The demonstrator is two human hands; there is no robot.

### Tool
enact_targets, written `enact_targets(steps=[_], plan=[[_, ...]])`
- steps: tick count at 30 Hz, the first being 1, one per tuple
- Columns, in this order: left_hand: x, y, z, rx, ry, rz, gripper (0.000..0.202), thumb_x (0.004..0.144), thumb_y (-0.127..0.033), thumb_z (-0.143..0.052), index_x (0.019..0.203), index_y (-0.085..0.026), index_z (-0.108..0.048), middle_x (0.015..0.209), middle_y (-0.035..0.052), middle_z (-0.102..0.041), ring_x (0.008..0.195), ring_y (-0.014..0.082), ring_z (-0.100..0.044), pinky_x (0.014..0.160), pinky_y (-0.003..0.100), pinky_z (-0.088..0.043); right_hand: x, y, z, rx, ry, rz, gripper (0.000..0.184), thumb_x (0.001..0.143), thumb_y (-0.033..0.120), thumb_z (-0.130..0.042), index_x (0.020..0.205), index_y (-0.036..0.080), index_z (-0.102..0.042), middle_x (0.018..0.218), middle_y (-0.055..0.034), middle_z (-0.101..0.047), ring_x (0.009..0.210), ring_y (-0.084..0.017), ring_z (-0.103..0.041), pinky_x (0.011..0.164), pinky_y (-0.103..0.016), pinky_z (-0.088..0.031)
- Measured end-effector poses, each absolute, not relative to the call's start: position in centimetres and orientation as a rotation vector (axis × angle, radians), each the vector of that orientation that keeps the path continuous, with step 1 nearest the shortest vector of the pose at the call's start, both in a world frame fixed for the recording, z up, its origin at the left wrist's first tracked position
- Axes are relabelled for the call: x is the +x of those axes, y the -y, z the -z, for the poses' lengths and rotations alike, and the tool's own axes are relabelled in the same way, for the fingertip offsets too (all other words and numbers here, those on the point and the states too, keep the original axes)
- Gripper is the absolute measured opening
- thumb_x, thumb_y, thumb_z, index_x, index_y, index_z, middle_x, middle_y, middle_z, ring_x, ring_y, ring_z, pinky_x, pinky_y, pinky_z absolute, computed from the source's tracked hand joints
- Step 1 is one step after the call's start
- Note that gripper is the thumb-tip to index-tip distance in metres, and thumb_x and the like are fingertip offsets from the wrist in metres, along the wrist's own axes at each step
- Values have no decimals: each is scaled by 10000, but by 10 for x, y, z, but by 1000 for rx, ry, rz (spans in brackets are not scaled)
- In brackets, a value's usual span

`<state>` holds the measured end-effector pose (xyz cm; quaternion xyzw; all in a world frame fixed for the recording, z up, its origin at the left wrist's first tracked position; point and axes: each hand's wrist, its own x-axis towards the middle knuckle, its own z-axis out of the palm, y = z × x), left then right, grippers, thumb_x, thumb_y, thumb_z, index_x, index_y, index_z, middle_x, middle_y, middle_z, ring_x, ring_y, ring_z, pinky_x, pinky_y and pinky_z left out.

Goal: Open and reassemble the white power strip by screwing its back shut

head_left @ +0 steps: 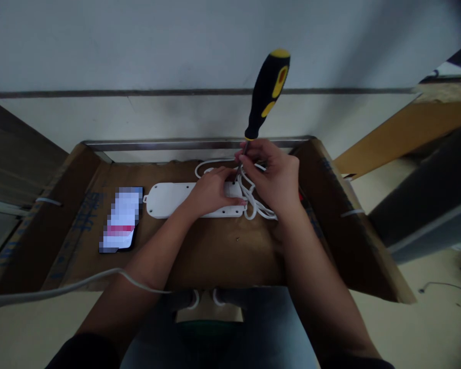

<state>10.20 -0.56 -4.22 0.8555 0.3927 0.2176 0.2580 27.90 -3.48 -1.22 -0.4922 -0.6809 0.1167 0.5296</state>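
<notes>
- Head view, the only one I have: I take the white power strip (169,199) as my landmark. It lies flat on the brown cardboard (215,256), its long axis running left to right across my view, and small holes show along its near edge.
- My left hand (211,192) lies on the strip's right end, palm down, fingers curved over the casing and pressing on it. It has hold of nothing but the strip itself.
- My right hand (276,179) sits just past the strip's right end. Its fingers (249,154) are closed in a pinch round the metal shaft of the screwdriver (268,95), low down near the tip.
- The screwdriver stands nearly upright over the strip's right end. Its black and yellow handle rises free above both hands and leans slightly right, and nothing grips it. The tip points down at the casing between the two hands. I cannot tell whether it sits in a hole, since the fingers cover it.
- Both hands meet at that right end. The left one lies on the strip, and the right one is nearer the tool's shaft.
- The strip's white cord (259,210) lies looped at its right end, under and around my right hand.
- A small dark speck, possibly a screw (237,239), lies on the cardboard just on the near side of the strip's right end.
- A phone (121,220) lies just off the strip's left end.
- A separate pale cable (61,289) crosses my left forearm, well on the near side of the strip.
</notes>
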Motion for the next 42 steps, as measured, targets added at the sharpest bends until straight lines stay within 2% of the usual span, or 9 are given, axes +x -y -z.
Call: enact_targets(steps=[9, 11, 14, 15, 22, 25, 34, 39, 42], plan=[[102, 7, 41, 2316, -1085, -586, 706, 721, -505, -935, 1280, -150, -690, 1277, 153, -728, 1188, 360, -681, 1055, 504, -532, 282, 34, 7, -1137, 1640, -222, 98, 896, 243, -720, 982, 212, -753, 950, -23, -766, 795, -134, -700, 768, -285, -603], [102, 6, 42, 2318, -1049, -618, 585, 781, -453, -892, 1247, -151, -706, 1244, 141, -730, 1153, 334, -691, 1037, 476, -540, 283, 34, 7, -1120, 1641, -215, 111, 888, 223, -707, 982, 211, -765, 974, -30, -773, 805, -140, -698, 772, -298, -613], [101, 2, 44, 2285, -986, -724, 253, 949, -300, -675, 1147, -161, -751, 1126, 106, -745, 1024, 252, -716, 961, 403, -559, 283, 34, 7, -1126, 1646, -213, 156, 893, 189, -660, 1005, 215, -766, 1010, -32, -787, 818, -144, -707, 787, -307, -622], [102, 1, 45, 2269, -974, -758, 231, 976, -256, -603, 1116, -165, -764, 1096, 96, -751, 986, 230, -719, 939, 386, -561, 282, 34, 7, -1124, 1650, -212, 167, 892, 176, -651, 1006, 217, -765, 1021, -33, -790, 821, -144, -710, 794, -307, -622], [103, 1, 44, 2234, -1129, -779, 248, 965, -241, -608, 1085, -177, -816, 1078, 79, -810, 956, 234, -746, 911, 373, -568, 280, 32, 11, -1144, 1610, -231, 233, 884, 248, -723, 1115, 217, -725, 965, -28, -780, 829, -146, -721, 819, -299, -617], [104, 1, 44, 2215, -1178, -788, 223, 964, -257, -641, 1075, -184, -819, 1049, 77, -822, 918, 231, -749, 898, 373, -573, 279, 30, 13, -1154, 1603, -232, 203, 872, 306, -774, 1054, 226, -736, 945, -25, -776, 807, -147, -706, 802, -300, -608], [107, 1, 45, 2221, -1191, -813, 153, 946, -268, -699, 986, -162, -801, 975, 75, -819, 879, 221, -748, 874, 354, -573, 277, 29, 16, -1209, 1612, -258, 81, 874, 257, -740, 879, 178, -724, 817, -6, -730, 718, -108, -634, 726, -246, -537], [106, 2, 46, 2195, -1099, -864, 265, 880, -136, -669, 1121, -122, -777, 1049, 91, -807, 965, 220, -753, 936, 345, -570, 280, 29, 15, -1213, 1610, -242, 111, 879, 238, -722, 953, 173, -772, 823, -20, -749, 709, -116, -652, 737, -252, -553], [103, 3, 45, 2247, -1041, -760, 322, 850, -204, -740, 1157, -111, -760, 1121, 124, -792, 1030, 264, -746, 958, 392, -576, 281, 29, 15, -1223, 1631, -218, 156, 883, 232, -696, 994, 177, -791, 832, -26, -760, 718, -125, -667, 745, -254, -564]])
